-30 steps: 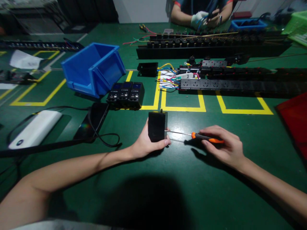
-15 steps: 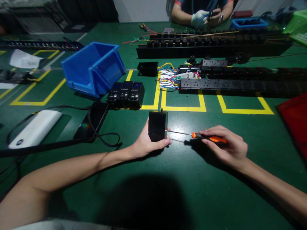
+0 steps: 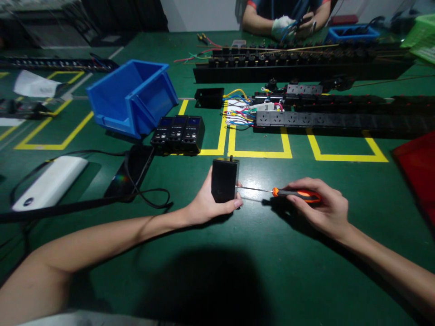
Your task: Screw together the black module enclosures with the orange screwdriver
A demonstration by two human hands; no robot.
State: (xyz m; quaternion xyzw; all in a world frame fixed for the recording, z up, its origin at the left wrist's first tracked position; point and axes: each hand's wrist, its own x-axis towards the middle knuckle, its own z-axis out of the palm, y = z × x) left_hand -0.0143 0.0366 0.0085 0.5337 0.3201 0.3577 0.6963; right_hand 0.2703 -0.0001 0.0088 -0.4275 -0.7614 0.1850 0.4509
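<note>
A white power bank (image 3: 50,183) is laid at the left, beside a smartphone (image 3: 117,180) crossed by a black cable (image 3: 168,195). Farther back, a blue stacking bin (image 3: 149,106) is placed, with three black display modules (image 3: 177,135) set just beside it. Over the green tabletop (image 3: 306,280), a black rectangular casing (image 3: 224,181) is clasped by the wrapped fingers of the left hand (image 3: 205,201). Its right side is met by an orange-and-black screwdriver (image 3: 277,192), whose handle is pinched between the thumb and fingers of the right hand (image 3: 322,203).

We've got our bare left arm (image 3: 112,239) bent at the elbow, left hand (image 3: 205,203) curled in a firm grip, thumb (image 3: 231,206) pointing right, bare right forearm (image 3: 384,257) angled in from lower right, right hand (image 3: 324,203) pinching.
</note>
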